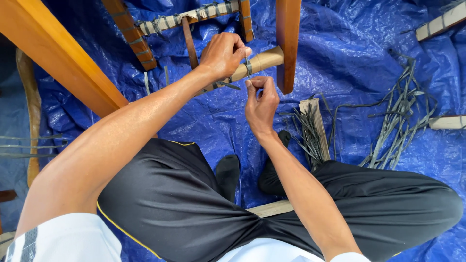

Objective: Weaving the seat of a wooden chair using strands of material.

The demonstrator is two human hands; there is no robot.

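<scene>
1. Head view: your left hand (pixel 224 52) is closed over the pale round wooden rail (pixel 257 62) of an upturned chair frame (pixel 287 34), thumb and fingers wrapped on it just where a dark strip crosses.
2. Your right hand (pixel 261 103) sits just below the rail, thumb and forefinger pinched shut on the dark grey strip (pixel 248 67), which runs up from the pinch and over the rail.
3. The strip looks thin, flat and narrow, dull grey-green; a loose end of it pokes out under the rail beside your left wrist.
4. The rail is light, bare wood, tilted, its right end meeting a reddish-brown chair leg.
5. Above your hands another rail (pixel 194 15) is wound with the same grey strips.
6. To your right, a heap of loose strips (pixel 395 121) lies on the blue tarpaulin (pixel 359 43), next to a small wooden block (pixel 314 123).
7. You sit cross-legged in black trousers (pixel 170 204), the tarpaulin under you.
</scene>
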